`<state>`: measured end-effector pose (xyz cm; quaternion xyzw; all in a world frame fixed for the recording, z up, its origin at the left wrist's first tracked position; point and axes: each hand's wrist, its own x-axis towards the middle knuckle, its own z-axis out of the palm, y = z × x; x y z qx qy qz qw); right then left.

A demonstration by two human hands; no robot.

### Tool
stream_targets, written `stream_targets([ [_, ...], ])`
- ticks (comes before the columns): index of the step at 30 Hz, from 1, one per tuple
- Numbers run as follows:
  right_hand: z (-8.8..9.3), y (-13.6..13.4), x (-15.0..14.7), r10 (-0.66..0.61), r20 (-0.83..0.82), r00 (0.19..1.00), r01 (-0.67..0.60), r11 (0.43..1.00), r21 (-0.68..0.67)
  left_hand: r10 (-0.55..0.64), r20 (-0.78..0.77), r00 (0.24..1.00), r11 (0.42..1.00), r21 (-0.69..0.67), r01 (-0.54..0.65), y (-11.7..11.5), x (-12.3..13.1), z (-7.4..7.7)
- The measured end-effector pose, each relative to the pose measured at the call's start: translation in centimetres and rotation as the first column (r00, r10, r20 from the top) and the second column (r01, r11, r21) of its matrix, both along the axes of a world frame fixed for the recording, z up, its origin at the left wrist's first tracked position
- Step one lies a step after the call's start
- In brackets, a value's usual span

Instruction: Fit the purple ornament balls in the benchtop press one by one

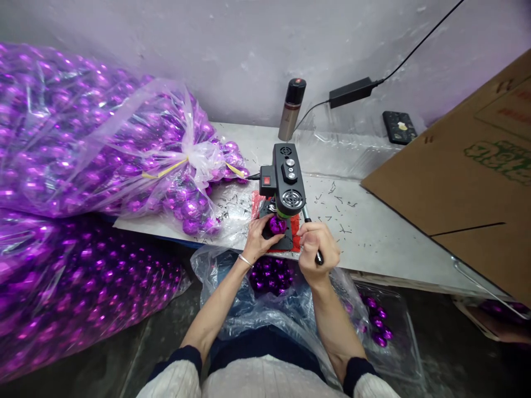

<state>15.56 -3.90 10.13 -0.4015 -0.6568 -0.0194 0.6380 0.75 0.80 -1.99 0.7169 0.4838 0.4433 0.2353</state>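
Observation:
A shiny purple ball (277, 225) sits under the head of a small black press machine (286, 171). My left hand (258, 239) holds this ball between thumb and fingers, from its left and near side. My right hand (318, 250) is wrapped round the black grip of the lever (319, 257) at the machine's right. Beneath the machine's black base lies a red sheet (296, 226). More purple balls (271, 276) lie in a clear plastic bag (232, 276) on my lap, just below the table edge.
Big clear bags (83, 138) of purple balls crowd the left. A spray can (292, 110), a power adapter (352, 93) and a phone (399, 127) are at the back. A cardboard box (468, 177) stands right. Dark shavings litter the white table (373, 237).

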Motion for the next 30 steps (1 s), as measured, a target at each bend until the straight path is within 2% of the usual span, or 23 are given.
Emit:
stream_targets([
  [4,-2.9,0.2,0.0,-0.016,0.010,1.000,0.015,0.999,0.042,-0.007,0.010,1.000,1.000,-0.013,0.007,0.0,0.1,0.1],
  [7,-4.4,0.4,-0.2,-0.031,-0.017,0.999,0.032,0.996,0.081,-0.005,0.015,1.000,0.999,-0.032,0.006,-0.1,0.1,0.1],
  [19,-6.7,1.0,-0.7,-0.065,-0.111,0.992,0.077,0.991,0.112,-0.013,0.040,0.999,1.000,-0.020,0.014,0.0,0.3,0.1],
  [23,-7.7,1.4,-0.8,-0.034,-0.058,0.998,0.041,0.990,0.132,-0.017,0.036,0.999,1.000,-0.015,0.018,0.1,0.2,0.0],
  [26,-6.6,1.3,-0.9,-0.025,-0.122,0.992,0.041,0.990,0.131,-0.028,0.044,0.999,1.000,0.005,0.027,0.3,0.2,0.0],
  [30,-2.1,0.7,-0.9,-0.072,-0.146,0.987,0.074,0.997,0.013,-0.034,0.057,0.998,0.999,0.009,0.034,0.3,0.2,0.1],
])
